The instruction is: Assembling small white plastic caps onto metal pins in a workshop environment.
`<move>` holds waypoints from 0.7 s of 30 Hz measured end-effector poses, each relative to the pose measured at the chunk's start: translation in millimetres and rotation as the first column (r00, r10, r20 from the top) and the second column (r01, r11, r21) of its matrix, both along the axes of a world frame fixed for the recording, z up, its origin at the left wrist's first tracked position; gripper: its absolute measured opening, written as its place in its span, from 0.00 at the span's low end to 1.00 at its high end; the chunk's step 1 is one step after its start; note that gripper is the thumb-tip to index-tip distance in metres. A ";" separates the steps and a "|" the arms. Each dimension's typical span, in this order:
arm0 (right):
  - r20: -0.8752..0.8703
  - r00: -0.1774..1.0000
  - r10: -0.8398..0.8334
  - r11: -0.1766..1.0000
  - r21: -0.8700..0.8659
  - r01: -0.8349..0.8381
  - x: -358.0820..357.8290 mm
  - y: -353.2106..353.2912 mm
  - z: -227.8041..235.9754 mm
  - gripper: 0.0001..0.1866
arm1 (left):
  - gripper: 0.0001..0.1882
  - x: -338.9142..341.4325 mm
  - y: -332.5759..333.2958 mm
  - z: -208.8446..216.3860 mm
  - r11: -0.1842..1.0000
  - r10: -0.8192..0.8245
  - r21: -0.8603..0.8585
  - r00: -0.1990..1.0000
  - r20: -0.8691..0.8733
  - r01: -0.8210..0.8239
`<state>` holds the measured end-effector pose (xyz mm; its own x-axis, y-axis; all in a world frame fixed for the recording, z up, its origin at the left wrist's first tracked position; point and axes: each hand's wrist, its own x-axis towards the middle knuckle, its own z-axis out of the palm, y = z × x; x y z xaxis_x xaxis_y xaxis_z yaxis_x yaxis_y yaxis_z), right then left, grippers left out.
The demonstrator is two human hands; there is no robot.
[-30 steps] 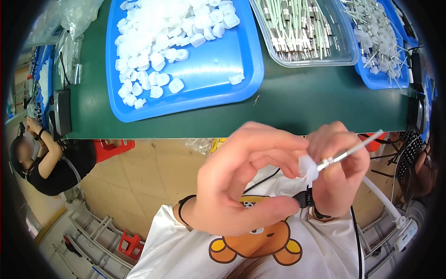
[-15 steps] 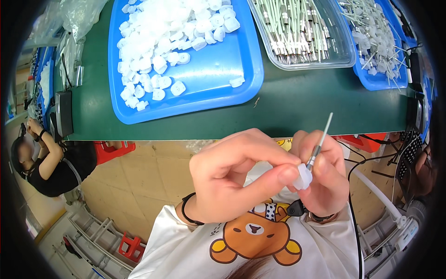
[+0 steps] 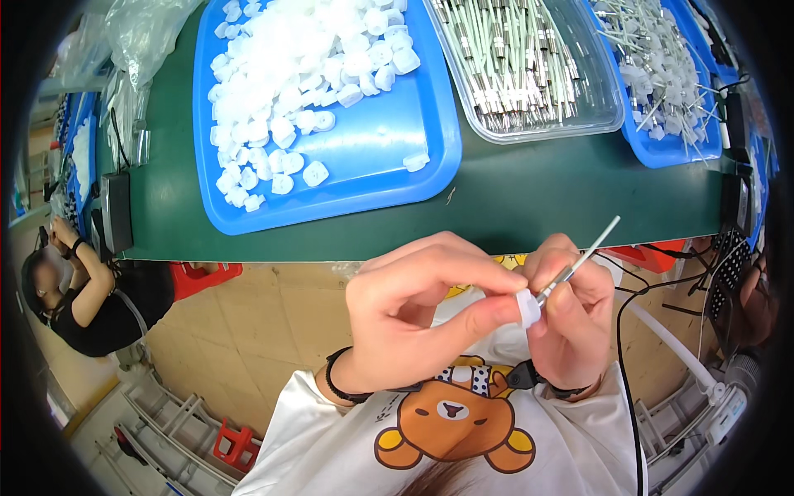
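My left hand pinches a small translucent white plastic cap between thumb and fingertips, in front of my chest. Between the thumb and fingers of my right hand is a thin pale rod with a metal sleeve at its lower end. That metal end meets the cap; how deep it sits inside cannot be seen. The rod leans up and to the right. Both hands are just off the near edge of the green table.
A blue tray holds many white caps. Beside it stands a clear plastic box of similar rods, then another blue tray with rods joined to caps. Cables hang at the right. A person sits at the far left, near a red stool.
The rod has tipped further to the right, and the cap has turned with it. Both hands stay close together with the same grip. The table and trays appear slightly lower in view.
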<state>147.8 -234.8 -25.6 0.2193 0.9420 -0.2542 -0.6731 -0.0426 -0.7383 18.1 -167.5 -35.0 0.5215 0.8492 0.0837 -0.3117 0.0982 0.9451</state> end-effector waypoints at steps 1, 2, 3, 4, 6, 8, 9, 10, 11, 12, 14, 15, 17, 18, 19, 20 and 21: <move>0.052 0.998 -0.033 0.999 -0.002 0.033 -1.4 -0.1 -0.3 0.07 | 0.07 0.6 -0.1 -1.9 1.000 0.002 -0.028 1.000 0.014 -0.001; 0.091 0.995 -0.044 0.999 -0.016 0.046 -2.9 -1.0 -0.6 0.07 | 0.07 1.1 -0.1 -3.7 0.998 0.004 -0.057 1.000 0.027 -0.003; 0.129 0.990 -0.057 0.998 -0.029 0.061 -4.4 -2.4 -0.8 0.07 | 0.07 2.0 0.0 -5.2 0.996 0.005 -0.085 0.999 0.041 -0.002; 0.168 0.983 -0.069 0.996 -0.041 0.077 -5.7 -2.8 -1.5 0.06 | 0.07 3.4 0.0 -6.7 0.998 0.018 -0.064 0.999 0.032 -0.016; 0.136 0.986 -0.097 0.994 -0.035 0.103 -8.2 -0.9 -4.1 0.06 | 0.07 6.4 0.8 -9.3 0.999 0.046 -0.021 0.999 0.016 -0.046; 0.132 0.985 -0.112 0.993 -0.026 0.117 -7.9 1.7 -4.1 0.06 | 0.08 7.4 2.0 -12.8 0.998 0.039 0.041 0.999 0.014 -0.040; 0.147 0.983 -0.110 0.993 -0.021 0.114 -7.9 2.9 -3.9 0.06 | 0.09 7.3 2.4 -13.6 0.996 0.040 0.073 0.999 0.015 -0.041; 0.161 0.981 -0.107 0.994 -0.015 0.111 -7.7 4.1 -3.5 0.06 | 0.10 7.6 3.7 -13.3 0.994 0.044 0.103 0.999 -0.005 -0.043; 0.222 0.969 -0.112 0.993 0.001 0.114 -5.4 7.4 -1.6 0.06 | 0.10 8.2 5.5 -13.0 0.990 0.049 0.132 0.998 -0.024 -0.045; 0.285 0.951 -0.124 0.992 0.018 0.124 -0.2 13.1 2.2 0.07 | 0.11 9.4 8.3 -12.9 0.986 0.047 0.161 0.998 -0.042 -0.040; 0.466 0.874 -0.139 0.987 -0.010 0.162 11.5 22.1 12.4 0.07 | 0.12 10.1 11.7 -9.8 0.953 0.221 0.236 0.970 -0.104 -0.191; 0.598 0.784 -0.170 0.977 -0.003 0.214 27.6 26.4 18.1 0.08 | 0.12 11.3 14.3 -5.1 0.927 0.300 0.272 0.945 -0.131 -0.257; 0.745 0.523 -0.415 0.880 0.183 0.437 61.5 38.3 27.0 0.11 | 0.14 6.3 22.1 -4.8 0.804 0.435 0.540 0.865 -0.250 -0.248; 0.792 0.381 -0.476 0.804 0.217 0.554 71.5 45.2 31.3 0.14 | 0.15 2.5 25.4 -7.2 0.736 0.490 0.638 0.828 -0.273 -0.225; 0.837 0.288 -0.465 0.772 0.225 0.594 78.4 50.1 37.0 0.20 | 0.15 -1.5 27.7 -9.0 0.663 0.545 0.723 0.787 -0.290 -0.194; 0.871 0.181 -0.457 0.742 0.261 0.618 84.0 48.2 36.5 0.22 | 0.15 -5.0 27.1 -11.4 0.662 0.567 0.727 0.754 -0.332 -0.179; 0.896 0.069 -0.439 0.710 0.298 0.638 87.0 48.4 35.1 0.25 | 0.15 -7.4 28.3 -11.8 0.665 0.575 0.735 0.719 -0.390 -0.132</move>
